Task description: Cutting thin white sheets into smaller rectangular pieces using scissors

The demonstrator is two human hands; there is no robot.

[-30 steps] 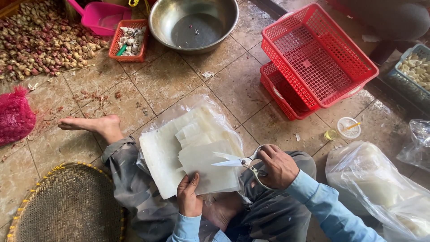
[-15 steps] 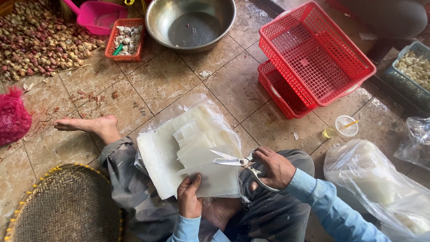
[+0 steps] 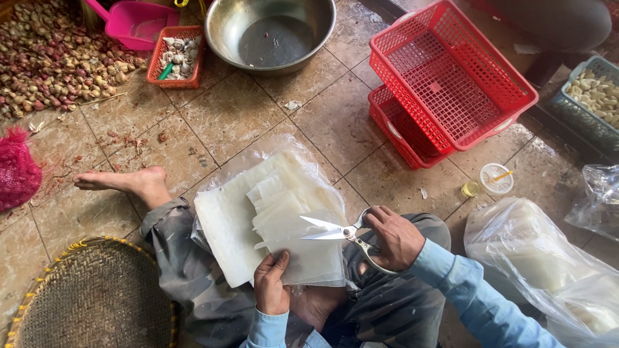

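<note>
Head cam, looking straight down at someone sitting on a tiled floor point(image 3: 258, 109). The right hand point(image 3: 396, 237) is closed through the handles of a pair of scissors point(image 3: 342, 233), and the blades are spread open, pointing left over a stack of white sheets point(image 3: 258, 212). The left hand point(image 3: 271, 287) pinches the near edge of that stack, thumb on top, fingers tucked under. So the hands are apart, each gripping its own thing. The sheets sit on the person's lap on top of a clear plastic bag point(image 3: 309, 167), with the upper few fanned out and looking cut into narrower pieces, though I can't tell what the material is.

Stuff around: a bare foot point(image 3: 126, 182) sticks out to the left, and a woven tray point(image 3: 90, 299) sits at the bottom left. Up top there's a big metal bowl point(image 3: 271, 32), a small orange basket point(image 3: 177, 55) holding garlic-looking bits, a pink scoop point(image 3: 132, 19) and a pile of shallots point(image 3: 45, 61). A pink mesh bag point(image 3: 16, 171) is at the left edge. On the right, two red crates point(image 3: 451, 84) are stacked crooked, with a small plastic cup point(image 3: 493, 180) near them. More clear bags point(image 3: 548, 264) lie at the lower right, just beside the right sleeve. A grey crate point(image 3: 590, 96) of peeled cloves is at the far right.
</note>
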